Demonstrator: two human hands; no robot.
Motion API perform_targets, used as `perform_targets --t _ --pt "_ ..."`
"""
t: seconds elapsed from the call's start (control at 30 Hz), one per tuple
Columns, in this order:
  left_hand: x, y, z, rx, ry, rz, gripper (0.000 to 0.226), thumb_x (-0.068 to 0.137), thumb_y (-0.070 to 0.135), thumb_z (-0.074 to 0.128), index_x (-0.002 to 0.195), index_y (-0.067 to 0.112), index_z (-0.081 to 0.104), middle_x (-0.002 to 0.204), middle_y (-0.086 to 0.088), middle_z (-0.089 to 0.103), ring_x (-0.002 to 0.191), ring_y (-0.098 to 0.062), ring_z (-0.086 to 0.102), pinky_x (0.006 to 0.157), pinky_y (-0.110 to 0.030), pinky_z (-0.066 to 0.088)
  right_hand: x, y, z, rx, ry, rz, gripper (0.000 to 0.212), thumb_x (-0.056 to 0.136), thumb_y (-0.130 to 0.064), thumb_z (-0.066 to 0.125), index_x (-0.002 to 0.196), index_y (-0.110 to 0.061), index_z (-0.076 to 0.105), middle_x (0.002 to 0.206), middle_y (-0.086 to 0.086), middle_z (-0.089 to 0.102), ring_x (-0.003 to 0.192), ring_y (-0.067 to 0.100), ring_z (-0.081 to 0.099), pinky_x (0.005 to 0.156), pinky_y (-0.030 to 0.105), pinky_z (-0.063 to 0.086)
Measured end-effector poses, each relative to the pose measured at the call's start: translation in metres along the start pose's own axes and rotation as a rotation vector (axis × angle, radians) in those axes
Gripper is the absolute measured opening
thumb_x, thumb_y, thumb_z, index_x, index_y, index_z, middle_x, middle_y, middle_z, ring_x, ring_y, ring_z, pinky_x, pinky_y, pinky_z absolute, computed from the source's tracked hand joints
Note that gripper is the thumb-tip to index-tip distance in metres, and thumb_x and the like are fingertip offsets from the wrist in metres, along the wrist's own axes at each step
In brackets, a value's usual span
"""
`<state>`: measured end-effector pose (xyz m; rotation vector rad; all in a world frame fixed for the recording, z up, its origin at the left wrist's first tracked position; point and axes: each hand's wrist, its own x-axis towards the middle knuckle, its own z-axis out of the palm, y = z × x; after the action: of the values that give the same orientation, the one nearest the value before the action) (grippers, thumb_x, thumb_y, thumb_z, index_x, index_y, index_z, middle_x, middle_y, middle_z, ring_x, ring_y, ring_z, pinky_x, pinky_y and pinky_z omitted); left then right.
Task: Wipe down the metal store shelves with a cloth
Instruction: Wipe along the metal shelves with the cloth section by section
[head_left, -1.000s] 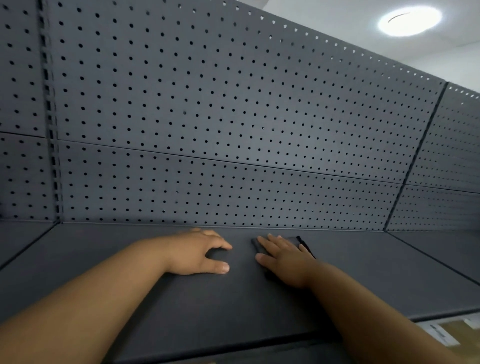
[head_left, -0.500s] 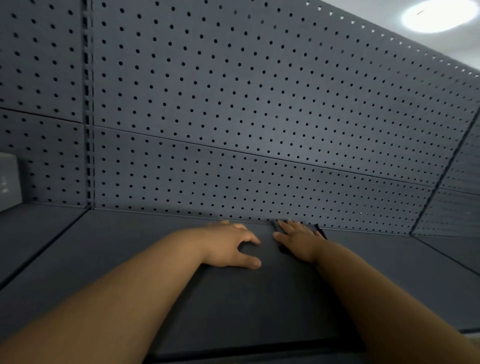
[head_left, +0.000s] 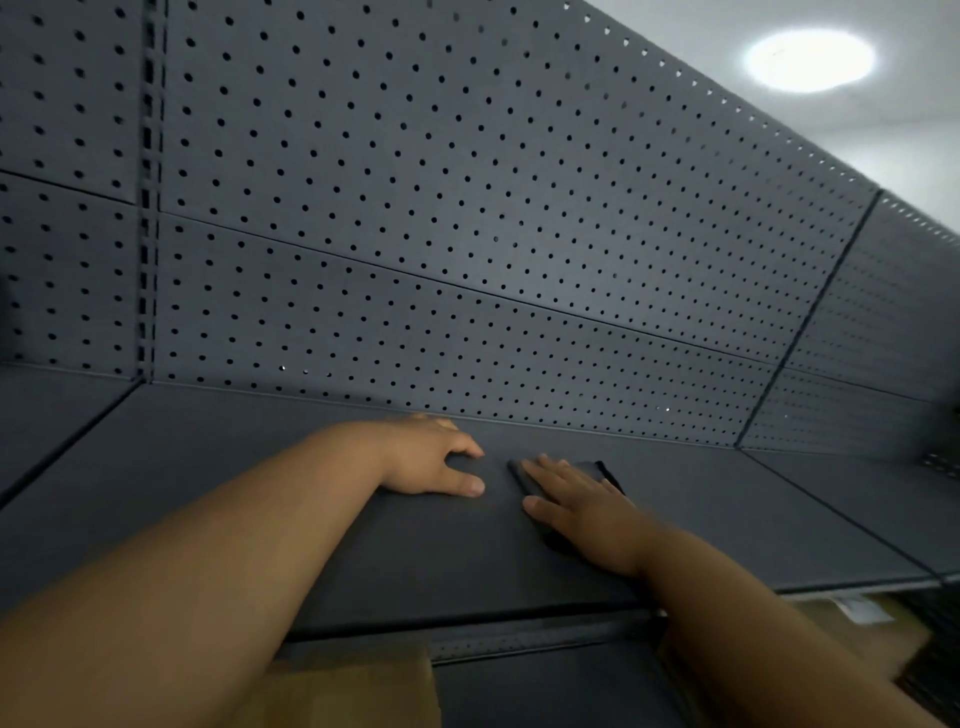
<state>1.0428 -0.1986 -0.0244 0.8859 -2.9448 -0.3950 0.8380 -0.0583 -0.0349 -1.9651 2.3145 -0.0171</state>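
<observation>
A dark grey metal shelf (head_left: 218, 467) runs across the view below a perforated back panel (head_left: 467, 218). My right hand (head_left: 582, 509) lies flat, fingers together, pressing a dark folded cloth (head_left: 597, 470) onto the shelf; only the cloth's far edges show around the hand. My left hand (head_left: 431, 460) rests on the shelf just to the left of the cloth, fingers bent and apart, thumb stretched out, holding nothing.
A slotted upright (head_left: 148, 208) divides the back panel at the left, another seam (head_left: 810, 317) at the right. A lower shelf (head_left: 545, 691) and a brown cardboard box (head_left: 353, 691) sit beneath. A round ceiling lamp (head_left: 810, 60) glows at the upper right.
My right hand slid the cloth back toward the rear panel, then pulled it forward again. My left hand stayed planted on the shelf. The camera tilted, showing the lower shelf.
</observation>
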Motion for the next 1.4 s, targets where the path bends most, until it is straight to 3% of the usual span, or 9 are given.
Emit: perform_targets --t 0.33,0.97,1.4 --pt "0.002 0.002 0.004 -0.012 0.009 -0.020 0.068 0.089 0.067 0.049 0.148 0.036 0.037 0.157 0.006 0.030 0.143 -0.020 0.028 0.117 -0.042 0.026 -0.057 -0.010 -0.002 0.017 -0.037 -0.027 0.060 0.097 -0.061 0.024 0.151 -0.048 0.002 0.160 -0.021 -0.006 0.145 0.000 -0.010 0.120 0.039 -0.004" --pt "0.002 0.007 0.001 0.015 -0.011 -0.017 0.068 0.091 0.065 0.046 0.150 0.032 0.035 0.151 -0.001 0.036 0.138 -0.025 0.034 0.111 -0.046 0.035 0.122 -0.009 0.001 -0.015 0.024 0.162 0.068 0.096 -0.064 0.023 0.155 -0.034 0.009 0.164 -0.002 0.004 0.150 0.019 0.002 0.118 0.053 0.005" --pt "0.004 0.000 -0.004 0.015 -0.013 -0.002 0.075 0.086 0.071 0.049 0.149 0.031 0.037 0.149 0.005 0.039 0.134 -0.016 0.040 0.112 -0.040 0.035 0.084 -0.009 0.006 -0.030 -0.024 0.065 0.067 0.094 -0.067 0.019 0.154 -0.041 0.004 0.164 -0.006 -0.002 0.150 0.017 -0.004 0.118 0.052 -0.001"
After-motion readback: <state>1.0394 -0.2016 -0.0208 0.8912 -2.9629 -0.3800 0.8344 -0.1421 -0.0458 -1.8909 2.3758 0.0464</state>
